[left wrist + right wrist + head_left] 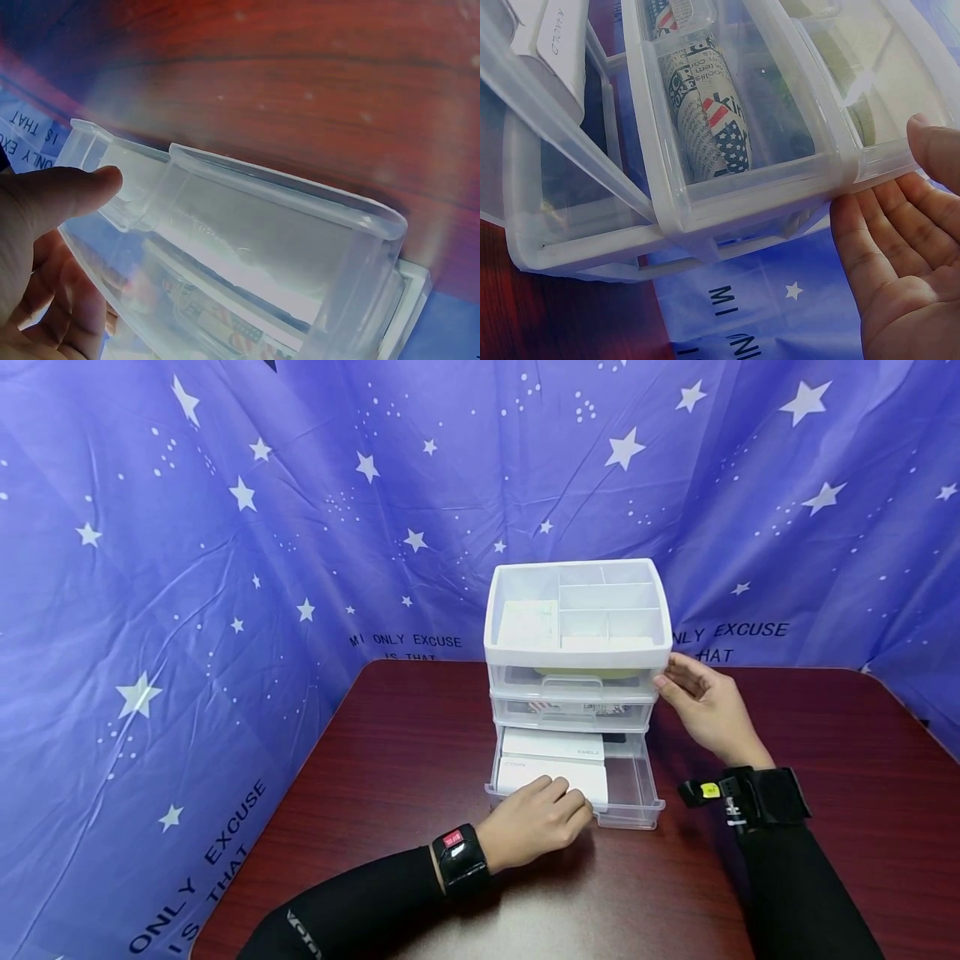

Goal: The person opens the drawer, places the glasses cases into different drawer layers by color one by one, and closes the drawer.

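Note:
A white plastic drawer organizer (577, 657) with clear drawers stands on the table. Its bottom drawer (632, 817) is pulled out and contains two white boxes (551, 743). My left hand (536, 822) grips the front of that drawer; in the left wrist view the thumb (97, 187) lies on its outer face, the fingers curled at the other side. My right hand (708, 710) holds the organizer's right front edge near the upper drawers, thumb in front and fingers along the side. A rolled item with newspaper-style print (705, 112) shows through the middle drawer.
The organizer's top tray (607, 597) is divided into compartments, with a pale item in the left one. Something yellow-green (844, 82) lies inside the upper drawer. Behind the dark red table (405, 735) hangs a blue curtain (450, 468) with white stars.

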`<act>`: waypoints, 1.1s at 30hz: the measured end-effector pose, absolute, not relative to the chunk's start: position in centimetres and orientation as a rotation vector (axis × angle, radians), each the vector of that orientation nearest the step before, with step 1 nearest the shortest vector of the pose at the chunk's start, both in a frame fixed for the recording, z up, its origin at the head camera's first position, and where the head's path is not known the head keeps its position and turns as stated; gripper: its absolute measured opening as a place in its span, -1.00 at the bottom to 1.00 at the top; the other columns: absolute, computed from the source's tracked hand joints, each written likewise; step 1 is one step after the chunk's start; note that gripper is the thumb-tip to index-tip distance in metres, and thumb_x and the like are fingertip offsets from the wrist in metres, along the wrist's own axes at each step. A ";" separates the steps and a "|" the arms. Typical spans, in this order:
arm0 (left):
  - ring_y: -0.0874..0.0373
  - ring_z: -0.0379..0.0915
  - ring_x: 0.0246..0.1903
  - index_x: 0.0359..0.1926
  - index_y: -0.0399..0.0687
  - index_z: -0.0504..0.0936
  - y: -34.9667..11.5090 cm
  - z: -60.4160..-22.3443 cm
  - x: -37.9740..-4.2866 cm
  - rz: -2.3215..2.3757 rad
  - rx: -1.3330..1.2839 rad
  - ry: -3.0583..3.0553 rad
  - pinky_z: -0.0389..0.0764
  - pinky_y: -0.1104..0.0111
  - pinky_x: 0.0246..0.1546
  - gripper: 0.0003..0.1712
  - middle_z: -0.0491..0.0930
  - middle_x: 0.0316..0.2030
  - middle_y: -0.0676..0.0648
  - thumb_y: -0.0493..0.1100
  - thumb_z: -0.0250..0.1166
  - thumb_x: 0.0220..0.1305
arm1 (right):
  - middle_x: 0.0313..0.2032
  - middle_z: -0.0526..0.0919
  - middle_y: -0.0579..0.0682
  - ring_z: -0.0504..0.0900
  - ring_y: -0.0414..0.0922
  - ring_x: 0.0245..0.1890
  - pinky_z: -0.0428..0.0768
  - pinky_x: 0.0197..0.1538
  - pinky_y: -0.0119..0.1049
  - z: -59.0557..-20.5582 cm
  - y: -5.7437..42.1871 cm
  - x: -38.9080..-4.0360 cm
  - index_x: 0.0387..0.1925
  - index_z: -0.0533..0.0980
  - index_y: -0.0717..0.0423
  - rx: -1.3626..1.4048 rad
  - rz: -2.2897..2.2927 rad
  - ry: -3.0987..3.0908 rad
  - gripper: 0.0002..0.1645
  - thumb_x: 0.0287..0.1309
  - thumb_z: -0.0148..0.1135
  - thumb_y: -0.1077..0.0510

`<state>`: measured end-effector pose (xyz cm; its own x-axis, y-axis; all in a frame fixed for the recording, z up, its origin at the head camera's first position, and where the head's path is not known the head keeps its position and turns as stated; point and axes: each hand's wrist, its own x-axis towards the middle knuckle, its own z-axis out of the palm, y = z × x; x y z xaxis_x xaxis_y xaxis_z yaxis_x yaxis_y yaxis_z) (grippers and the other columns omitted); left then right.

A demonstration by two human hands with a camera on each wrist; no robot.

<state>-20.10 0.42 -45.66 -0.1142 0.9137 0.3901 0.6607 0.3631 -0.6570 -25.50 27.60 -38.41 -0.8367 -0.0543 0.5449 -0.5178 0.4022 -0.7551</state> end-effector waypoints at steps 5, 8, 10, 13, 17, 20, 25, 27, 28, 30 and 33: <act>0.23 0.34 -0.43 -0.30 0.08 0.56 0.7 -45.8 -19.9 0.426 -1.376 -1.869 0.34 0.46 -0.46 -0.52 0.45 -0.38 0.13 -0.21 -0.32 0.52 | -0.02 0.54 0.39 0.55 -0.39 -0.09 0.51 -0.11 -0.64 -38.7 27.9 -25.8 0.21 0.39 0.45 0.500 1.447 -2.221 -0.52 0.32 0.18 0.31; 0.24 0.34 -0.44 -0.32 0.08 0.56 0.7 -45.9 -19.9 0.439 -1.365 -1.860 0.34 0.45 -0.46 -0.52 0.44 -0.40 0.13 -0.17 -0.30 0.56 | 0.00 0.54 0.38 0.54 -0.40 -0.08 0.51 -0.11 -0.63 -38.8 28.0 -25.8 0.22 0.39 0.43 0.502 1.459 -2.223 -0.51 0.32 0.18 0.30; 0.24 0.34 -0.43 -0.32 0.07 0.56 0.7 -45.8 -19.8 0.445 -1.364 -1.871 0.35 0.45 -0.45 -0.55 0.43 -0.39 0.12 -0.15 -0.27 0.57 | 0.00 0.54 0.39 0.54 -0.40 -0.08 0.51 -0.11 -0.64 -38.8 28.0 -25.8 0.22 0.38 0.43 0.503 1.463 -2.222 -0.51 0.32 0.18 0.30; 0.24 0.34 -0.41 -0.30 0.08 0.55 0.7 -45.7 -19.7 0.457 -1.367 -1.903 0.34 0.46 -0.42 -0.61 0.43 -0.37 0.13 -0.14 -0.20 0.55 | 0.01 0.53 0.42 0.54 -0.40 -0.07 0.50 -0.10 -0.64 -38.6 27.8 -25.7 0.22 0.37 0.46 0.510 1.466 -2.221 -0.51 0.32 0.17 0.31; 0.25 0.33 -0.38 -0.27 0.08 0.55 0.7 -45.6 -19.8 0.469 -1.372 -1.933 0.34 0.47 -0.40 -0.71 0.43 -0.35 0.13 -0.15 -0.10 0.51 | 0.01 0.53 0.43 0.53 -0.40 -0.07 0.50 -0.10 -0.65 -38.3 27.6 -25.4 0.21 0.37 0.49 0.504 1.452 -2.226 -0.51 0.32 0.17 0.32; 0.24 0.32 -0.38 -0.27 0.07 0.55 0.7 -45.5 -19.9 0.467 -1.375 -1.935 0.34 0.47 -0.39 -0.74 0.43 -0.34 0.13 -0.16 -0.07 0.49 | 0.00 0.53 0.43 0.53 -0.39 -0.07 0.49 -0.10 -0.65 -38.3 27.7 -25.4 0.20 0.36 0.51 0.510 1.455 -2.221 -0.51 0.31 0.17 0.33; 0.24 0.32 -0.39 -0.28 0.07 0.55 0.6 -45.5 -20.0 0.455 -1.380 -1.922 0.34 0.47 -0.41 -0.71 0.43 -0.34 0.13 -0.14 -0.09 0.50 | 0.00 0.52 0.44 0.54 -0.40 -0.07 0.49 -0.11 -0.66 -38.5 27.8 -25.6 0.20 0.36 0.53 0.523 1.468 -2.212 -0.50 0.30 0.19 0.33; 0.24 0.32 -0.39 -0.29 0.06 0.55 0.6 -45.5 -20.1 0.450 -1.381 -1.919 0.34 0.47 -0.42 -0.70 0.43 -0.34 0.13 -0.15 -0.11 0.50 | 0.00 0.52 0.43 0.54 -0.40 -0.07 0.49 -0.11 -0.66 -38.5 27.8 -25.6 0.20 0.36 0.52 0.517 1.462 -2.216 -0.50 0.30 0.19 0.33; 0.24 0.32 -0.39 -0.29 0.06 0.55 0.6 -45.4 -20.1 0.447 -1.382 -1.918 0.34 0.47 -0.42 -0.69 0.43 -0.34 0.13 -0.16 -0.12 0.50 | 0.00 0.53 0.42 0.53 -0.40 -0.07 0.49 -0.10 -0.66 -38.5 27.8 -25.6 0.20 0.37 0.52 0.514 1.460 -2.218 -0.50 0.30 0.19 0.32; 0.24 0.32 -0.39 -0.29 0.06 0.55 0.6 -45.4 -20.1 0.444 -1.380 -1.915 0.34 0.47 -0.42 -0.68 0.44 -0.34 0.13 -0.19 -0.13 0.50 | -0.01 0.53 0.40 0.53 -0.41 -0.07 0.49 -0.10 -0.66 -38.5 27.7 -25.5 0.20 0.37 0.50 0.509 1.452 -2.222 -0.50 0.30 0.19 0.32; 0.23 0.33 -0.38 -0.28 0.06 0.56 0.6 -45.4 -20.3 0.443 -1.376 -1.921 0.35 0.47 -0.41 -0.68 0.44 -0.34 0.12 -0.21 -0.13 0.49 | 0.00 0.53 0.40 0.53 -0.41 -0.07 0.49 -0.10 -0.65 -38.5 27.7 -25.5 0.20 0.37 0.49 0.508 1.453 -2.223 -0.50 0.31 0.19 0.31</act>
